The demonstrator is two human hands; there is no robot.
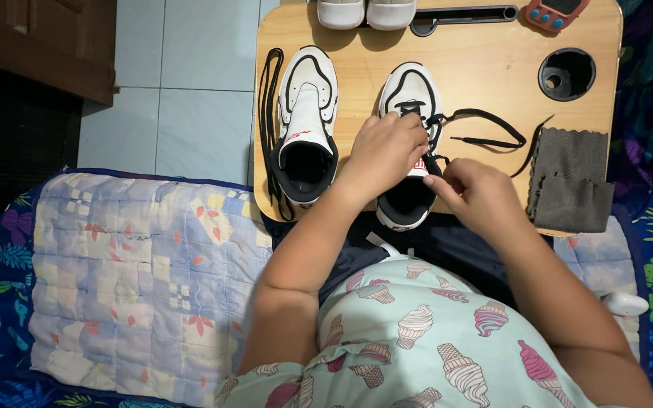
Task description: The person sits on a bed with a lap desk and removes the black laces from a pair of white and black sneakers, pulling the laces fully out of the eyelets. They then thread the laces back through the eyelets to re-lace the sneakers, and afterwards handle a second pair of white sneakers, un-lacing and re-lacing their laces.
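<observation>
A: Where are the hands?

B: Both are on the right shoe [411, 143], which sits on the wooden tray [478, 75] just above the person's lap. The left hand [384, 155] lies over the middle of that shoe, fingers curled down onto the tongue and eyelets, pressing or gripping there.

A: And the right hand?

B: The right hand [476, 193] is at the shoe's right edge, thumb and fingertips pinched together at the black lace [485, 115]. It seems to hold the lace where it leaves the shoe, though the exact grip is hidden by the fingers.

A: Where does that lace run?

B: From the shoe's upper eyelets it loops out to the right across the tray, with loose ends lying flat on the wood towards the grey cloth [570, 181].

A: What about the other shoe?

B: The left shoe [306, 125] stands beside it, toe pointing away, white with black trim and an open mouth. No lace is threaded in it. A second black lace [268, 106] lies along its left side, near the tray's edge.

A: Anything else on the tray?

B: A round cup hole [566, 74] in the upper right, a red gadget with blue buttons [553, 11] at the top edge, and the heels of another white pair [366, 11] at the top. The cloth hangs over the tray's right lower edge.

A: And around it?

B: A patchwork quilt [145, 272] to the left, pale floor tiles [183, 83] beyond.
</observation>
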